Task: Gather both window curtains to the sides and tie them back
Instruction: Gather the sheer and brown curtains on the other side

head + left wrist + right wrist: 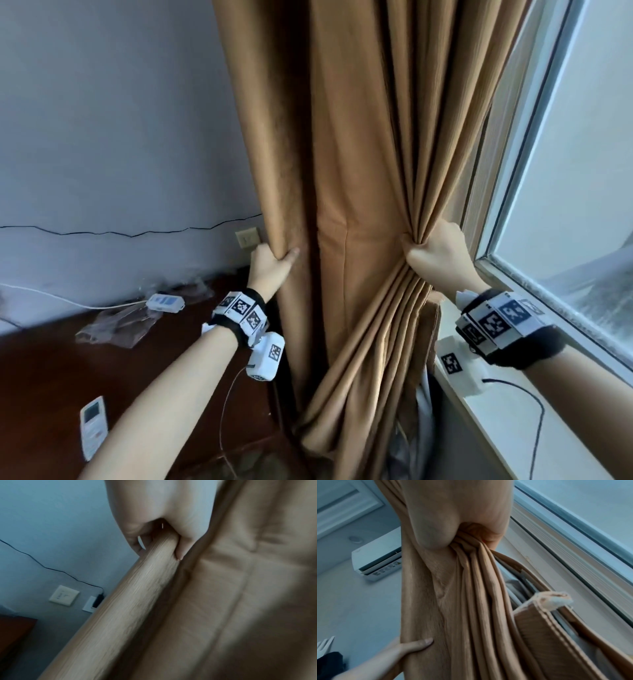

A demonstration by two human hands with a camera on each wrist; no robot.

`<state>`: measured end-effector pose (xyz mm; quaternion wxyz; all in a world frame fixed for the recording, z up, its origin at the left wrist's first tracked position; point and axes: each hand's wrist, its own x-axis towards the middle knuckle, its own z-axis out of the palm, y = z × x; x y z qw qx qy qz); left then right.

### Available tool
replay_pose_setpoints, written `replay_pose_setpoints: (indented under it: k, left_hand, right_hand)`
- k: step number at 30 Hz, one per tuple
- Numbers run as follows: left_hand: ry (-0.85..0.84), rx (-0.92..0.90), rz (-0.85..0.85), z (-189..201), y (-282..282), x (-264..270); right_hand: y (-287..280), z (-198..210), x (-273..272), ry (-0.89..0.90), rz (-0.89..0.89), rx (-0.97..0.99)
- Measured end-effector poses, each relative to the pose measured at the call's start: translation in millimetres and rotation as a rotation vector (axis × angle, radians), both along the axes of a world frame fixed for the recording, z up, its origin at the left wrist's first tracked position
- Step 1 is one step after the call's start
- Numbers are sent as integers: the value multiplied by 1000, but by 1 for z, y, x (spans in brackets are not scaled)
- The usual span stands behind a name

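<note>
While the tan curtain (pixel 359 171) hangs against the wall (pixel 102 120) at the side of the window (pixel 565 154), it is only half gathered: its middle panel is flat between two held edges, and its lower folds fan out toward the floor (pixel 51 377) beside the sill (pixel 513 411). This reads as the gathering step for this one curtain; the second curtain is not in view, and nothing is tied yet.

The right hand (pixel 436 253) is closed in a fist around a tight bunch of pleats on the window side, the cloth squeezed between palm and fingers in the right wrist view. The left hand (pixel 270 265) is curled around the rolled outer edge of the curtain on the wall side, thumb (pixel 181 547) pressed along the front of the roll. The two hands are well apart, with the flat panel stretched between them.

A folded strip of the same tan cloth (pixel 544 609) shows just beside the pleats near the window frame; it may be a tie-back, though I cannot tell for sure.

The next move, as I judge it, calls for bringing the two held edges together into one bundle, then passing the whole bundle to one hand so that the other is free to reach for a tie. Loose lower folds could slip out if the grip eases during that handover.
</note>
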<state>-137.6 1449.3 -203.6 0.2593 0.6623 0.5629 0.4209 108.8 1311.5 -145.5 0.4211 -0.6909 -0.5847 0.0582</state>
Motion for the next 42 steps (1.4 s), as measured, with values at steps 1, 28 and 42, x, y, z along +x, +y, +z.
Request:
replay_pose_setpoints:
  k: [1,28,42]
  left_hand:
    - [37,30,-18,-1,-15,3]
    - [558,39,-538,15,-160,79]
    - [-384,-369,39,24,6,-50]
  right_hand:
    - [0,1,-4,-4,-5,-6]
    - [-58,1,-55,60,32,-64]
    - [-47,-10,-16,26,83,14]
